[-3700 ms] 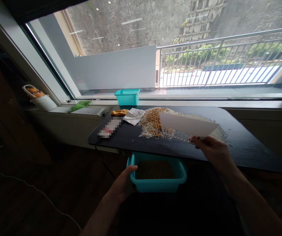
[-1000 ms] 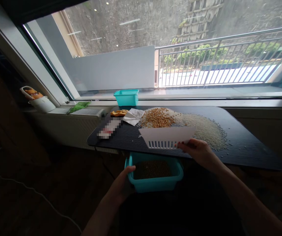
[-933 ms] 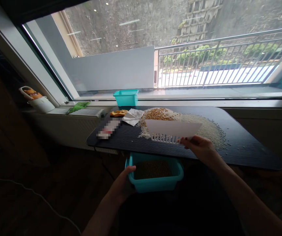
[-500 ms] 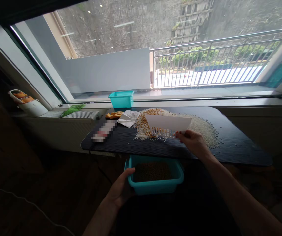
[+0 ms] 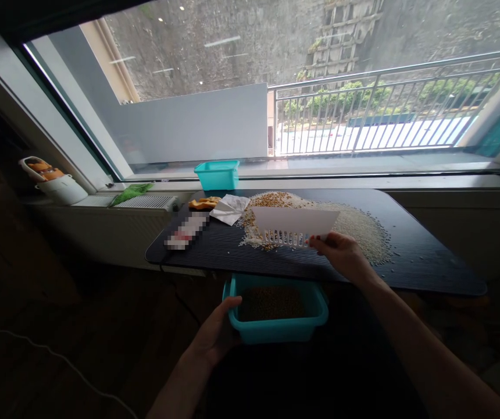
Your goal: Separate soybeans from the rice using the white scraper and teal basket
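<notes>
My left hand (image 5: 215, 336) grips the left rim of a teal plastic bin (image 5: 279, 330) held below the front edge of the black table (image 5: 428, 262); brownish beans fill the bin. My right hand (image 5: 339, 256) pinches the right end of a white slotted scraper (image 5: 294, 224) that stands on edge on the table. The scraper sits at the near side of a pile of yellow beans (image 5: 272, 201) mixed with white rice (image 5: 357, 224), with a few beans against its slots.
A second teal bin (image 5: 217, 174) stands on the window sill behind the table. A crumpled white paper (image 5: 229, 208), an orange item (image 5: 203, 203) and a blurred packet (image 5: 186, 231) lie at the table's left. White bowls (image 5: 56, 185) sit on the ledge at far left.
The scraper went from the table's front edge back into the bean pile and now drags slightly toward me. My left hand keeps the bin in place below the edge.
</notes>
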### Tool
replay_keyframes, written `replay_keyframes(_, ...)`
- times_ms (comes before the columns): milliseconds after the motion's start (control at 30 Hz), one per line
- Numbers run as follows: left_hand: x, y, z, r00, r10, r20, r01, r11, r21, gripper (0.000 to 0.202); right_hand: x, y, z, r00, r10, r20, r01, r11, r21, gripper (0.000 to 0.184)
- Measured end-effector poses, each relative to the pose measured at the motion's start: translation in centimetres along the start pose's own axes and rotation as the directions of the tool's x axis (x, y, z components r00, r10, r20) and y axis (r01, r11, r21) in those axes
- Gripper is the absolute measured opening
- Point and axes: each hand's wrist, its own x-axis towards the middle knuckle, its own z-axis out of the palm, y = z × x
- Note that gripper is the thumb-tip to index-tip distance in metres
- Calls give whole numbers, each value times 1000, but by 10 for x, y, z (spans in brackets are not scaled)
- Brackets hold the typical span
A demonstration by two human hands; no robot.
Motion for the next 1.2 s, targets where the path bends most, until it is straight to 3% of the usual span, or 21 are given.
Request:
replay_keyframes(633, 0, 1, 1, 1000, 7, 5, -7, 1000, -15, 36, -1, 0, 4, 997, -11, 70, 11, 1000, 1, 28)
replay_keyframes(933, -4, 4, -2, 999, 29, -22, -29, 999, -16, 38, 3, 4, 16, 993, -41, 114, 40, 999, 10, 30)
replay_keyframes(1200, -1, 4, -5, 1000, 20, 2, -20, 1000, -17, 38, -3, 13, 6, 997, -30, 74, 29, 999, 13, 36)
